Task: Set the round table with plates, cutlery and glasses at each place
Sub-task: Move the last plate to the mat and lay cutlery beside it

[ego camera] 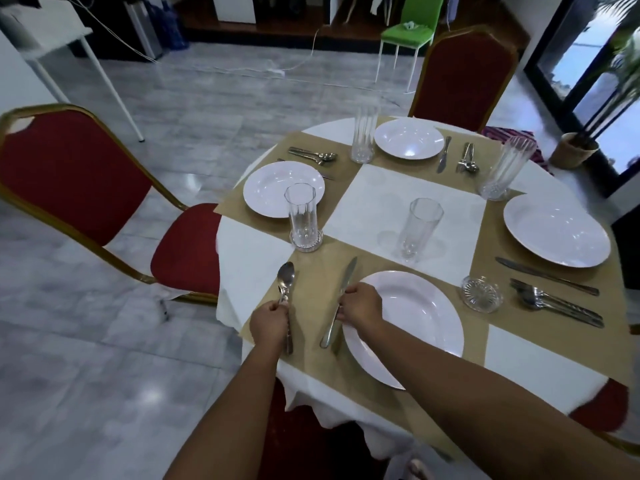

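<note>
The round table (408, 199) carries a white cloth and tan placemats. A white plate (412, 317) lies at the near place. My left hand (270, 323) grips a spoon and fork (286, 282) held together, left of that plate. My right hand (360, 310) holds a knife (341, 299) by its middle, between the spoon and the plate's left rim. Three more plates sit at the left (277, 185), far (408, 138) and right (556, 230) places, each with cutlery beside it. A tall glass (419, 230) stands near the table's centre.
A glass on a coaster (304, 216) stands by the left plate. Two more glasses stand at the far place (363, 136) and the right place (505, 168). A glass coaster (481, 293) lies right of the near plate. Red chairs (79, 174) ring the table.
</note>
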A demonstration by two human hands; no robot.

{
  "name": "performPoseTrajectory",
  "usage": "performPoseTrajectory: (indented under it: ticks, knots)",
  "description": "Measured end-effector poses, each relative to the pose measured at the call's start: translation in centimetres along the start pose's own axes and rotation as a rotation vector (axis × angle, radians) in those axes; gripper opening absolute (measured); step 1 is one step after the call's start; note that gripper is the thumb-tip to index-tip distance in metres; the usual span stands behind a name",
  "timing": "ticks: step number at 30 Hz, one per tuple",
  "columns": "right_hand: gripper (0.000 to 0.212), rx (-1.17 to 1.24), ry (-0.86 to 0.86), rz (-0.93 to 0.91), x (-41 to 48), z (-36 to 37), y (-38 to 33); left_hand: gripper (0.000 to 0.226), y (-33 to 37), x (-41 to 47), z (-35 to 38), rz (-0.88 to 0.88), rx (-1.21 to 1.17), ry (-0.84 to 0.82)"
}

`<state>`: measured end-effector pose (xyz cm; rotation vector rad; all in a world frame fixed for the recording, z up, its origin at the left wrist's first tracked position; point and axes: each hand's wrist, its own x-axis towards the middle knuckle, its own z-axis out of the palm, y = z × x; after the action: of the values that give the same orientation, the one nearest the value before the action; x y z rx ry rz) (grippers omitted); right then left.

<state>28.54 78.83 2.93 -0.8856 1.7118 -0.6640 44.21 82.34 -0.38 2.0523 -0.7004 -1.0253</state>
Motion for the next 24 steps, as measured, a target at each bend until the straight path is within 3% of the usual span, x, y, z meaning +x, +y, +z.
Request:
performPoseTrajectory:
  ticks: [2, 7, 19, 24]
  knots:
    - [0.012, -0.112, 0.008, -0.042, 0.8, 1.5, -0.2, 0.019, -0.5, 0.5, -0.6, -0.019, 0.01, 0.057]
    - [0.02, -0.447, -0.002, -0.1, 0.8, 4.2, -1.3, 0.024, -1.9, 1.4, -1.6, 0.004, 0.011, 0.05]
    - [0.021, -0.652, 0.05, -0.062, 2.9, 6.4, -0.8, 0.025, -3.6, 2.5, -2.7, 0.01, -0.067, -0.06]
    - [0.049, -0.827, 0.009, -0.307, 2.3, 5.7, -1.2, 0.02, -3.7, 2.8, -2.7, -0.008, -0.098, -0.062]
